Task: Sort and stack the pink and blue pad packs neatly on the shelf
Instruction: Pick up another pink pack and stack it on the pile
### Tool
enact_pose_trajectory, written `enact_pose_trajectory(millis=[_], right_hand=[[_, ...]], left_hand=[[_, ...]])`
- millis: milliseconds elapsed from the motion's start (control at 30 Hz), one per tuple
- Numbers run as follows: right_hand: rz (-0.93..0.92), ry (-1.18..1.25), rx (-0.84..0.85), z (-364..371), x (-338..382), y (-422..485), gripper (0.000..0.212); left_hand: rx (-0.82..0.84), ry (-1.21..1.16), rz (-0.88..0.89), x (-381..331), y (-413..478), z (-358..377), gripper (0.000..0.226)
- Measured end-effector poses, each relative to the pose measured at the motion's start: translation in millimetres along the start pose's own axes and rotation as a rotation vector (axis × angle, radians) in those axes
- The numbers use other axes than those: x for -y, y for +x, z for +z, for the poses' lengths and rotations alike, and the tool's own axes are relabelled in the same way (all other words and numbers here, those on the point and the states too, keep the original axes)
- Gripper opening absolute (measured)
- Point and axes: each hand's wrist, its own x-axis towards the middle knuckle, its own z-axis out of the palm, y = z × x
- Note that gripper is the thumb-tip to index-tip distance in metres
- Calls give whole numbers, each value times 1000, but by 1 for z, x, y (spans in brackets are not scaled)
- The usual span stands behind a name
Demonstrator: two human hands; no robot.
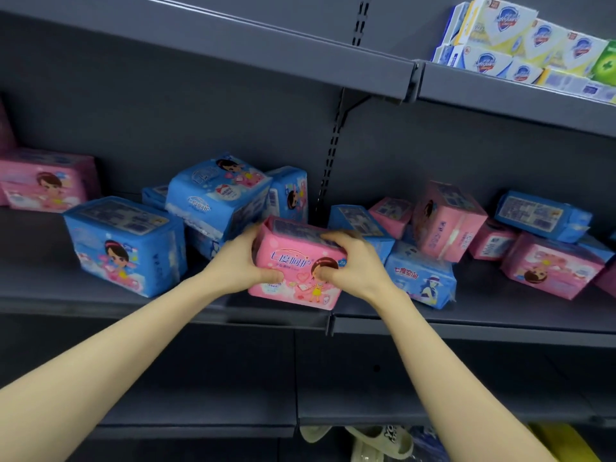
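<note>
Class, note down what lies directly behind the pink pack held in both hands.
A tilted blue pack stacked on others and an upright blue pack. Their lower parts and the shelf floor there are covered by the pink pack, the left hand and the right hand.

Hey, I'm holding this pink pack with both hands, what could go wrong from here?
1. The tilted blue pack behind your left hand looks unsteady; a nudge may topple it.
2. The pink pack sits near the front edge of the shelf; it may drop if your right hand slips.
</note>
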Motion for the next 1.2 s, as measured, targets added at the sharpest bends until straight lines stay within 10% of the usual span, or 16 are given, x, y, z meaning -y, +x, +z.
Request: enact_pose_trajectory(millis=[1200], right_hand=[[-269, -100, 210, 162, 298, -97, 50]], left_hand=[[-179, 630, -456, 52, -261, -202, 75]])
